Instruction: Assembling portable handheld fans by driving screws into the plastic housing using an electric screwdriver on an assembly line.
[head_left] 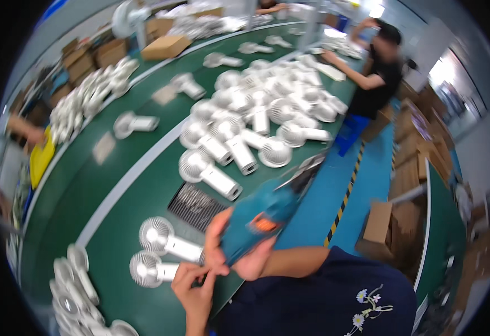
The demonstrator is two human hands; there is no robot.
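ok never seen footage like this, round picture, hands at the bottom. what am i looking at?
One wide fisheye camera worn on a person's head, looking down, so the edges bend. No robot: the person's bare hands come in from below.

The right hand grips a teal electric screwdriver with an orange button. The left hand pinches at the handle end of a white handheld fan lying on the green conveyor table. A second fan lies just above it, and a dark ribbed tray beyond that.

Farther up lies a big heap of fans. Cardboard boxes sit along the far side. A co-worker in black stands on the right.
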